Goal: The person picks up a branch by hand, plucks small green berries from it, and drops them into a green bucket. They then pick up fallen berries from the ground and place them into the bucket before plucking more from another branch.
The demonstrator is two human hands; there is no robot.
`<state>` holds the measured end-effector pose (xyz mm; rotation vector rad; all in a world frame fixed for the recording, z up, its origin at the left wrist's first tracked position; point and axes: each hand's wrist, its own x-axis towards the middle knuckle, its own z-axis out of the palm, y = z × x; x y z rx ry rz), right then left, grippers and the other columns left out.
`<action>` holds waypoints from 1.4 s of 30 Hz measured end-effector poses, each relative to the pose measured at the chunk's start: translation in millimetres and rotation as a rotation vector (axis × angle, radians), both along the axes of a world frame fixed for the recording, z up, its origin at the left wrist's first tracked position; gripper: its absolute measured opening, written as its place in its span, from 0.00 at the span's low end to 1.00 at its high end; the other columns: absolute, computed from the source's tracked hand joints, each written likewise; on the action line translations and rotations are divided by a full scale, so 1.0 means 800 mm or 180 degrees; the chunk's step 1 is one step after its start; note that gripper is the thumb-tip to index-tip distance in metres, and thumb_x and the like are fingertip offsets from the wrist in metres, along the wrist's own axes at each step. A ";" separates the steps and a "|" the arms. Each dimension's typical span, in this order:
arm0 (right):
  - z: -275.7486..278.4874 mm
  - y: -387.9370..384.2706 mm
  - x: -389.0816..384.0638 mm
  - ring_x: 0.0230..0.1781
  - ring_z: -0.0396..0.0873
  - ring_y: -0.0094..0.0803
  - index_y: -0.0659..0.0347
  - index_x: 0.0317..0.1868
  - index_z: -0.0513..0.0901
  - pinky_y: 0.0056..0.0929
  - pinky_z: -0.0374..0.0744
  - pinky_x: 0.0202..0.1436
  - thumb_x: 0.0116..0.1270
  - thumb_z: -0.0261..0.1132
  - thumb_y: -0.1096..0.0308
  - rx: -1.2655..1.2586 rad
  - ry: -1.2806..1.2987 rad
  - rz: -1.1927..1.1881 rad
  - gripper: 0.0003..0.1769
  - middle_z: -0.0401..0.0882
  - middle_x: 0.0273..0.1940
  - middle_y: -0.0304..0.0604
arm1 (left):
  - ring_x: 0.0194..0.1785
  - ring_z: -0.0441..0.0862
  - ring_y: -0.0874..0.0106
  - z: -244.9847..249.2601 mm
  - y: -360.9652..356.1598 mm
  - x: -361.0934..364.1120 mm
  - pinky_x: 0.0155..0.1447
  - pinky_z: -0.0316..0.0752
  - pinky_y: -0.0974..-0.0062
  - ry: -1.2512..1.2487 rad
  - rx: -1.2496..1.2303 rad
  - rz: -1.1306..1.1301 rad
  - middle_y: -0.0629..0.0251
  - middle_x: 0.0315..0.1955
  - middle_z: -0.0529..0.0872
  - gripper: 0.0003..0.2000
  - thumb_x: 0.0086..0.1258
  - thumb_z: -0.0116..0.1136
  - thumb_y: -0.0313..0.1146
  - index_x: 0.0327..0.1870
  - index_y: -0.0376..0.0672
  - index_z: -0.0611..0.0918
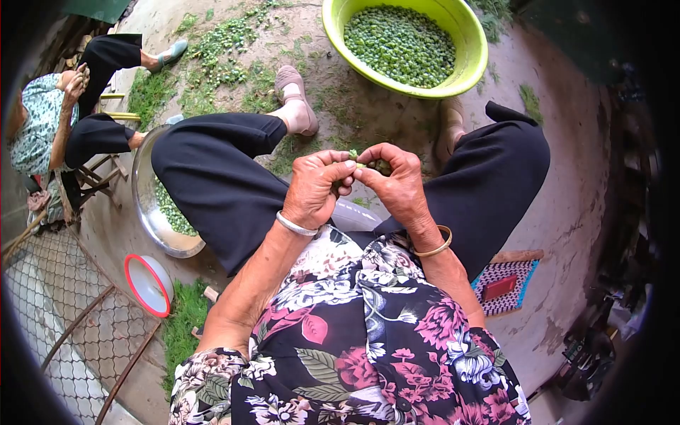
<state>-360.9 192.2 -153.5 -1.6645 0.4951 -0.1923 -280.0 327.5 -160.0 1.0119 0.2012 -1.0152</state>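
My left hand (315, 188) and my right hand (398, 185) meet above my lap, thumbs and fingers pinched together. Between their fingertips is a small green plant piece (353, 154), its exact kind too small to make out. More green pieces (382, 167) sit in the curled fingers of my right hand. Beyond the hands stands a yellow-green basin (473, 71), holding a heap of small, round green pieces (400, 46). A wide metal bowl (145, 191) with similar green pieces (173, 211) rests beside my left leg, partly hidden by it.
Another person (46, 120) sits at the far left, hands raised. Loose green plants (219, 49) litter the ground ahead. A white bowl with a red rim (149, 285) tilts by a wire mesh panel (64, 304). On the right lies a patterned woven seat (506, 287) bearing a red object (499, 287).
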 end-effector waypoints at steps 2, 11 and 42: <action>-0.001 0.000 0.000 0.25 0.72 0.15 0.68 0.32 0.81 0.18 0.71 0.29 0.55 0.69 0.72 0.0025 -0.0083 -0.0046 0.08 0.79 0.24 0.36 | 0.26 0.76 0.77 -0.003 0.002 0.001 0.28 0.70 0.82 -0.0027 0.0053 0.0020 0.64 0.26 0.81 0.06 0.63 0.60 0.21 0.40 0.33 0.77; -0.004 -0.014 -0.002 0.24 0.70 0.14 0.66 0.36 0.81 0.14 0.67 0.25 0.59 0.68 0.71 0.2676 -0.0044 0.0072 0.08 0.78 0.26 0.35 | 0.23 0.74 0.79 0.011 0.001 0.009 0.25 0.68 0.83 -0.0028 -0.0199 -0.0126 0.64 0.25 0.80 0.04 0.64 0.57 0.22 0.38 0.33 0.77; 0.001 -0.049 0.012 0.36 0.80 0.36 0.75 0.43 0.77 0.28 0.83 0.38 0.63 0.59 0.74 0.3534 0.0048 -0.1379 0.11 0.80 0.37 0.52 | 0.38 0.79 0.68 -0.021 0.033 0.039 0.40 0.78 0.74 0.1321 -0.0917 0.0452 0.53 0.40 0.81 0.16 0.72 0.54 0.38 0.48 0.31 0.77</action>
